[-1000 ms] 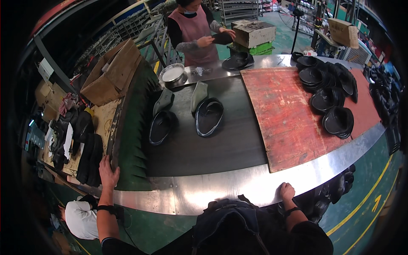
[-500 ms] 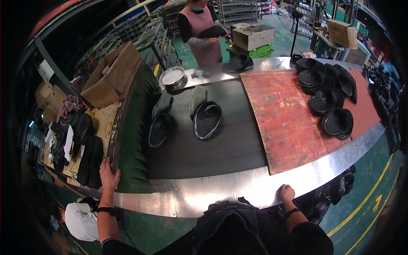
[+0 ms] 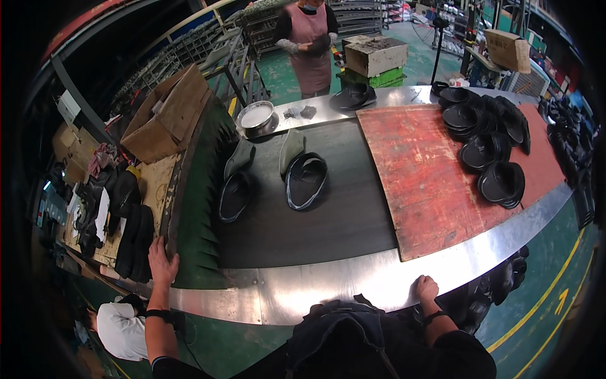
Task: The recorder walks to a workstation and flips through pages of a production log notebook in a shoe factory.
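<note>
Bowl (image 3: 271,121) of white substance (image 3: 255,116), cardboard box (image 3: 151,140) (contents unclear), left fingers (image 3: 153,249) spread, right fingers (image 3: 427,282) curled in.

On our left sits an open cardboard box (image 3: 180,126). Farther back, we see a pale box (image 3: 379,60) stacked on a green crate (image 3: 386,79).

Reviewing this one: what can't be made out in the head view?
All in the head view:
Right hand: fingertips, hidden by the curled fist.
Far co-worker: top of the head, cut off by the upper edge.
Dark item held there: too small to identify.
Left cardboard box: some contents, behind its walls.
</note>
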`<state>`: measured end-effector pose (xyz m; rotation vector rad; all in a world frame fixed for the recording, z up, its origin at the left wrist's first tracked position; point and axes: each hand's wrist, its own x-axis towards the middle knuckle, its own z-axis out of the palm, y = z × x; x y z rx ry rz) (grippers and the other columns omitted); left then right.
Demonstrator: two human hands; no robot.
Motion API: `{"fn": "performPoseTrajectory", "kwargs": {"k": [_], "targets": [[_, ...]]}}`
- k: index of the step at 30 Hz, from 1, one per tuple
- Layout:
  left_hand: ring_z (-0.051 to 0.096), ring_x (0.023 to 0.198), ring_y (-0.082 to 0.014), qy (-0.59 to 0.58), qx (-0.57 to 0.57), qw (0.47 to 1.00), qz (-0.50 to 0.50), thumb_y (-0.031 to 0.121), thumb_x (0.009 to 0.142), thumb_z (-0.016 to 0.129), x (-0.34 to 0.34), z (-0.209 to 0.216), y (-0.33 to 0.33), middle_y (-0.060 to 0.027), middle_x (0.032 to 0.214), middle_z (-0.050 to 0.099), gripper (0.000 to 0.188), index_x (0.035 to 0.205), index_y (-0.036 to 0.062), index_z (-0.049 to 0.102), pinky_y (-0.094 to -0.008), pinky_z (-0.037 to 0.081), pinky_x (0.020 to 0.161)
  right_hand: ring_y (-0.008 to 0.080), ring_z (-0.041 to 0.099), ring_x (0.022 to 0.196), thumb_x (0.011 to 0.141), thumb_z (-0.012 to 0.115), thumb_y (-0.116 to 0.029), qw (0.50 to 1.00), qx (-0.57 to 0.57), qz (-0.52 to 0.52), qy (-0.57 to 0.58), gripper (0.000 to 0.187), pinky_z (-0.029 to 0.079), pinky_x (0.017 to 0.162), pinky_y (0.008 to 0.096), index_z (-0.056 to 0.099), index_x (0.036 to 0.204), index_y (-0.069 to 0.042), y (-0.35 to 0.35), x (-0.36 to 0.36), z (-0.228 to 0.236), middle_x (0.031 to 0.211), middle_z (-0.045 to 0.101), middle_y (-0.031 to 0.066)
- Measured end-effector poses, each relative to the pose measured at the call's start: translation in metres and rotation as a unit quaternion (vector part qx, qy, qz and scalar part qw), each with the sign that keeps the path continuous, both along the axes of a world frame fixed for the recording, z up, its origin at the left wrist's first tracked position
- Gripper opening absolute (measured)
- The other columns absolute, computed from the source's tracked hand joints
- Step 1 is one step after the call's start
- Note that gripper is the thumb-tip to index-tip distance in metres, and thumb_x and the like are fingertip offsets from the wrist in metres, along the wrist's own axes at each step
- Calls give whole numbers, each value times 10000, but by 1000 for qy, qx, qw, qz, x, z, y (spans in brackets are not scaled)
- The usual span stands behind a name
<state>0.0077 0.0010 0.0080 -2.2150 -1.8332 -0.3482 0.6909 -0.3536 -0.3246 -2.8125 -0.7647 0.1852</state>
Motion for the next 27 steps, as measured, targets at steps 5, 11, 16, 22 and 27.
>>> {"fn": "performPoseTrajectory", "kwargs": {"k": [5,11,16,22,27], "targets": [[417,1294,-383,-1,2,1000,-1,211,721,710,-3,-1,1,-206,1384,459,741,1373,-10,436,-455,352,1067,428,667,684,920,493,-318,1000,11,-6,-6,393,535,678,511,705,736,-42,0,-1,-1,731,674,235],[416,1295,-383,2,6,1000,-5,222,724,703,-5,-3,0,-206,1386,456,739,1372,-11,436,-456,350,1068,432,668,693,920,488,-318,1000,9,-7,1,395,535,686,516,708,744,-40,-1,-2,1,741,675,240],[416,1296,-378,2,4,1000,-7,231,727,702,-2,-2,0,-202,1387,456,741,1376,-7,433,-456,349,1070,433,669,698,921,481,-320,1000,-1,-14,5,401,537,695,515,709,746,-39,-1,-2,4,748,678,239],[420,1292,-383,0,7,1000,-7,210,721,717,-4,-4,2,-206,1386,456,744,1376,-6,435,-457,352,1069,439,669,720,923,467,-324,1000,-5,-15,21,415,536,715,516,712,768,-28,5,-1,10,768,680,247],[440,1272,-398,-11,13,1000,-16,193,711,733,-8,3,-4,-224,1368,472,733,1357,-11,453,-464,367,1062,471,654,812,926,427,-352,997,-31,-18,68,471,509,777,542,701,824,18,8,0,9,832,675,280]]}}
